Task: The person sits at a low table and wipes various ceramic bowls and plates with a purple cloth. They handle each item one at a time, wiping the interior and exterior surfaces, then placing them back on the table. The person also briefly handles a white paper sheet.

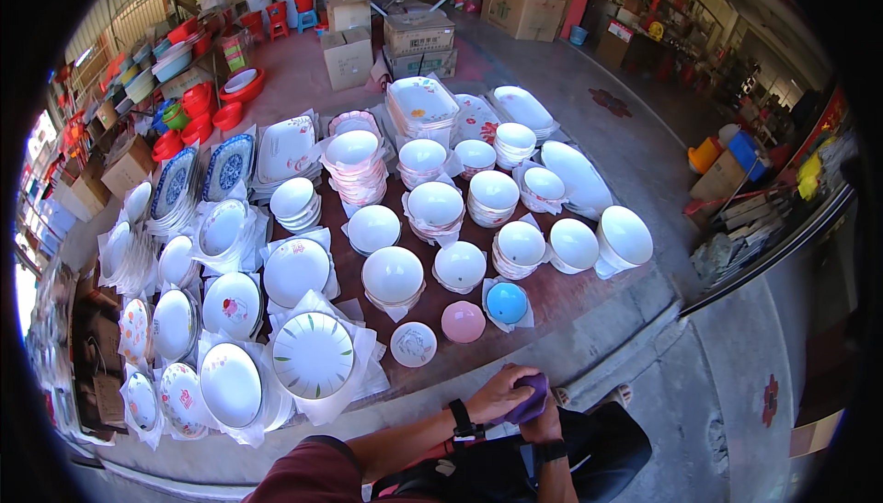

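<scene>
Both of my hands are together in front of my body, just off the near edge of the table [448,358]. A bunched purple cloth [531,399] is between them. My left hand [505,391] grips it from above and the left, fingers curled over it. My right hand [543,423] holds it from below. Whether the cloth wraps anything is hidden. Closest to my hands on the table are a pink bowl [462,322], a blue bowl [506,303] on paper and a small white bowl [413,344] with a printed drawing inside.
Stacked white bowls [392,275] cover the table's middle and right. Plates [312,355] with paper between them fill the left. Rectangular platters [422,104] stand at the back. Beyond are cardboard boxes [419,32] and red plastic basins [198,129]. A concrete step [621,344] runs along the near side.
</scene>
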`<state>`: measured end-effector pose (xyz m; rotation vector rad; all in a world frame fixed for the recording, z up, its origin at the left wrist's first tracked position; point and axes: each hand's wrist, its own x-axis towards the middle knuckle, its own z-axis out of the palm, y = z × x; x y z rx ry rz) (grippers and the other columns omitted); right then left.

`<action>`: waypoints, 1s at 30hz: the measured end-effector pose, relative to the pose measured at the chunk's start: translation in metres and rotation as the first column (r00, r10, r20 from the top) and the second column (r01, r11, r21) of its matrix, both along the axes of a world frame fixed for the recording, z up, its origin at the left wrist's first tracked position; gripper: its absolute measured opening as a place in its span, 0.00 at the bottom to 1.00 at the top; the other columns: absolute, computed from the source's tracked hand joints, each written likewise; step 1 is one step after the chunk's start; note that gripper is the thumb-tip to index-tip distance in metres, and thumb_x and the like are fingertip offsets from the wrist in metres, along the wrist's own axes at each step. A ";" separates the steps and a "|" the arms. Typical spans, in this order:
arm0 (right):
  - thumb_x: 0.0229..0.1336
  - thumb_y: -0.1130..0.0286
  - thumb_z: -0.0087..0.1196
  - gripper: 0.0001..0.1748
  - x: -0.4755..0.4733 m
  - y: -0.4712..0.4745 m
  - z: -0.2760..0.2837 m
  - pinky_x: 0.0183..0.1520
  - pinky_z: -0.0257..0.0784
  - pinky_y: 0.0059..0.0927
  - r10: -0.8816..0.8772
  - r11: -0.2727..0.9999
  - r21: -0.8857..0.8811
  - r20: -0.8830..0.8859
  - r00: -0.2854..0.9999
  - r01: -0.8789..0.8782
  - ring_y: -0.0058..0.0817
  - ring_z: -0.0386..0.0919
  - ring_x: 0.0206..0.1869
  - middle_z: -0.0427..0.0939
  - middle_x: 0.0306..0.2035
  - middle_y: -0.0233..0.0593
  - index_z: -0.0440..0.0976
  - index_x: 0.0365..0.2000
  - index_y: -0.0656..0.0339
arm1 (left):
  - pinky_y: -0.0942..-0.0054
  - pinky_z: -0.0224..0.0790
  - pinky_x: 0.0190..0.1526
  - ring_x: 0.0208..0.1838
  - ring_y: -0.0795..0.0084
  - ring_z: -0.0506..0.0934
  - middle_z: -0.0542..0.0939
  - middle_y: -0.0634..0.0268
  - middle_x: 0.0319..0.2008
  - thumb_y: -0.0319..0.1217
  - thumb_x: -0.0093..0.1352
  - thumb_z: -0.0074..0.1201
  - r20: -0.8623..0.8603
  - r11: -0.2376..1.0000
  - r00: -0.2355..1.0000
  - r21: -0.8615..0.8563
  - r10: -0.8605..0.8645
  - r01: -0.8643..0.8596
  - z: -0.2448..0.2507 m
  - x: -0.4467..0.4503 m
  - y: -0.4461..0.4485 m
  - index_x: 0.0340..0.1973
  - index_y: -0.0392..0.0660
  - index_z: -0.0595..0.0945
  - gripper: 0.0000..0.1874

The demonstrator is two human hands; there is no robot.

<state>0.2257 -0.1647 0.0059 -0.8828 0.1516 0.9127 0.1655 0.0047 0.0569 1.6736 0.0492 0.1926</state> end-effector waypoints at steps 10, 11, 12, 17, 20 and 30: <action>0.79 0.41 0.31 0.37 0.004 0.021 -0.024 0.67 0.72 0.44 0.035 0.984 0.176 -0.192 0.981 -0.001 0.41 0.77 0.63 0.77 0.62 0.47 0.69 0.65 0.61 | 0.62 0.72 0.59 0.55 0.57 0.81 0.82 0.51 0.52 0.30 0.73 0.55 -0.050 0.995 0.996 0.069 0.073 -0.069 0.004 0.000 0.012 0.55 0.37 0.81 0.17; 0.78 0.40 0.33 0.38 0.007 0.023 -0.020 0.69 0.69 0.45 0.064 0.986 0.161 -0.180 0.982 -0.035 0.42 0.75 0.65 0.76 0.63 0.48 0.69 0.65 0.63 | 0.61 0.72 0.59 0.55 0.55 0.81 0.82 0.50 0.51 0.30 0.73 0.55 -0.008 0.983 0.997 0.164 0.080 -0.078 0.004 -0.002 0.010 0.55 0.37 0.81 0.16; 0.77 0.39 0.35 0.39 0.011 0.025 -0.016 0.71 0.67 0.45 0.124 0.972 0.217 -0.149 0.981 -0.090 0.42 0.74 0.66 0.75 0.64 0.49 0.69 0.65 0.64 | 0.60 0.72 0.59 0.55 0.53 0.81 0.83 0.49 0.51 0.31 0.73 0.55 0.039 0.961 0.996 0.263 0.082 -0.089 0.004 -0.004 0.008 0.54 0.37 0.82 0.16; 0.71 0.34 0.45 0.44 0.020 0.026 -0.007 0.69 0.71 0.48 0.170 0.976 0.189 -0.338 0.926 -0.111 0.45 0.79 0.61 0.81 0.58 0.51 0.73 0.61 0.68 | 0.58 0.72 0.60 0.55 0.50 0.82 0.84 0.47 0.52 0.31 0.73 0.58 0.004 0.942 0.992 0.313 -0.128 0.121 0.015 -0.005 0.014 0.55 0.38 0.83 0.16; 0.70 0.31 0.41 0.47 0.026 0.020 0.001 0.60 0.74 0.64 0.227 0.938 0.336 -0.405 0.886 -0.086 0.59 0.79 0.56 0.79 0.58 0.57 0.70 0.65 0.65 | 0.68 0.77 0.48 0.47 0.68 0.84 0.86 0.57 0.48 0.34 0.76 0.57 -0.149 0.991 0.981 0.029 -0.121 0.127 0.033 0.007 0.043 0.52 0.38 0.84 0.14; 0.65 0.26 0.39 0.52 0.039 -0.045 -0.009 0.47 0.76 0.67 0.060 0.945 0.317 -0.397 0.916 0.075 0.63 0.78 0.45 0.78 0.60 0.53 0.66 0.68 0.64 | 0.67 0.68 0.15 0.18 0.69 0.76 0.80 0.59 0.25 0.40 0.75 0.51 -0.376 0.668 0.620 -0.003 0.689 -0.744 0.086 0.097 0.304 0.37 0.33 0.80 0.18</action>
